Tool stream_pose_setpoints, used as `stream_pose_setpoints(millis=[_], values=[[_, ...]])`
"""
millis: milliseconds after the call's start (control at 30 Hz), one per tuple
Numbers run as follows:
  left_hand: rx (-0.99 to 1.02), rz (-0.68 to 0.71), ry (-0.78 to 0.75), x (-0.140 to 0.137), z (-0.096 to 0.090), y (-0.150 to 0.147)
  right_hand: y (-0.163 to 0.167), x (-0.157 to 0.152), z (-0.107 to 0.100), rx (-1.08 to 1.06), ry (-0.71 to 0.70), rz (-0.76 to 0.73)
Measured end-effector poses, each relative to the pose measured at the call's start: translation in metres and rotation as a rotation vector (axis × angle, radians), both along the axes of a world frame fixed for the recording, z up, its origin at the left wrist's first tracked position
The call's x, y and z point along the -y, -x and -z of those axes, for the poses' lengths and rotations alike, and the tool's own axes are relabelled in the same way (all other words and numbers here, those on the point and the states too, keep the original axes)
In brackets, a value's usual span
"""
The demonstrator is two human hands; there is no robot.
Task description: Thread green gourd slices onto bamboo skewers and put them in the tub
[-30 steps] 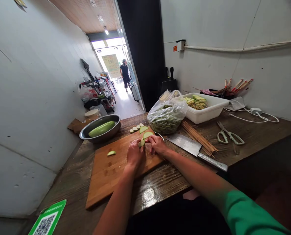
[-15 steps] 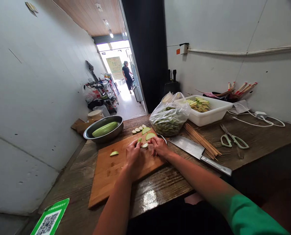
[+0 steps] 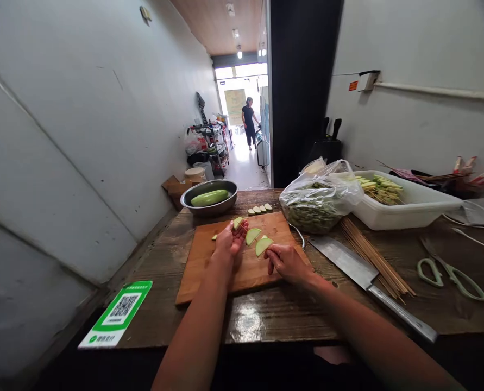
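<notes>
Above the wooden cutting board [image 3: 209, 269], my right hand [image 3: 284, 260] pinches the near end of a thin skewer [image 3: 258, 240]. Two half-round zucchini slices [image 3: 263, 246] are threaded on it. My left hand [image 3: 231, 241], palm turned up, holds another zucchini slice [image 3: 237, 222] between thumb and fingers, near the skewer's far end. Whether the skewer has gone into that slice I cannot tell. A further piece is partly hidden behind my left wrist. Several small zucchini slices [image 3: 260, 209] lie in a row on the table past the board.
Left of the row, a metal bowl [image 3: 229, 202] holds a whole zucchini [image 3: 209, 197]. To the right are a bag of greens [image 3: 313, 206], a cleaver [image 3: 347, 263], bamboo skewers [image 3: 374, 258], scissors [image 3: 449, 271] and a white tub [image 3: 421, 209] with filled skewers. A person [image 3: 249, 122] stands far back.
The view has swung left. Both hands have lifted off the board and drawn apart, and the larger slices now hang on the skewer between them.
</notes>
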State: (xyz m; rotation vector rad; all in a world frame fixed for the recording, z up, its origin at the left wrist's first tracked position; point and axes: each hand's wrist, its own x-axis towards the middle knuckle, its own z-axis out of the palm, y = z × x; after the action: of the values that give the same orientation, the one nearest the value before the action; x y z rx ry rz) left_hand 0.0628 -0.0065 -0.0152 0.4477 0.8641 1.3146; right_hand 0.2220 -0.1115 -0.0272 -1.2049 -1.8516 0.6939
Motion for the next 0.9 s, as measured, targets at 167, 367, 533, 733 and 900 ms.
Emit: stream_pose_setpoints(millis=[167, 367, 533, 733, 900], values=[[0.047, -0.046, 0.052, -0.0015, 0.0005, 0.0040, 0.0009, 0.0014, 0.0040, 0.006, 0.046, -0.006], [0.051, -0.053, 0.043, -0.0009, -0.0005, 0.0001, 0.0005, 0.0009, 0.0041, -0.008, 0.062, 0.014], [0.043, -0.035, 0.018, 0.0002, -0.0014, -0.0008, 0.0003, -0.0004, 0.0044, -0.004, 0.061, 0.044], [0.034, -0.046, 0.028, 0.0019, -0.0043, -0.0022, 0.0010, -0.0008, 0.0051, -0.007, 0.050, 0.055], [0.026, -0.046, 0.030, 0.0023, -0.0059, -0.0029, 0.0009, -0.0006, 0.0051, 0.003, 0.035, 0.053]])
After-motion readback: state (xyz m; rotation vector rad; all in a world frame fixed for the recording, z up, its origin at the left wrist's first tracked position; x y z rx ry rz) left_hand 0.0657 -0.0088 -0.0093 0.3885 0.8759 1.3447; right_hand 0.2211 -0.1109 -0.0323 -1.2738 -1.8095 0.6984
